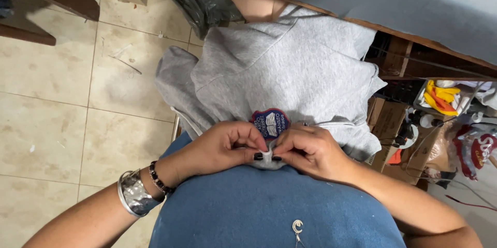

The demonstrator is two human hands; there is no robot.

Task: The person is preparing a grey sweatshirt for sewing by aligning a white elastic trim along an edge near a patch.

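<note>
A grey knit garment (290,67) lies over my lap and knees, with a blue and red shield-shaped badge (269,123) sewn on it. My left hand (225,144) and my right hand (308,147) meet just below the badge. Both pinch a small fold of the grey fabric between thumb and fingertips. The left wrist carries a wide silver cuff (134,193) and a dark bead bracelet (158,178). Any small tool between the fingers is hidden.
I wear a blue top (269,206) with a small crescent pendant (297,226). Tiled floor (62,103) spreads to the left. A grey-topped table edge (414,5) runs along the upper right. Below it stand cardboard boxes (385,118) and yellow items (440,98).
</note>
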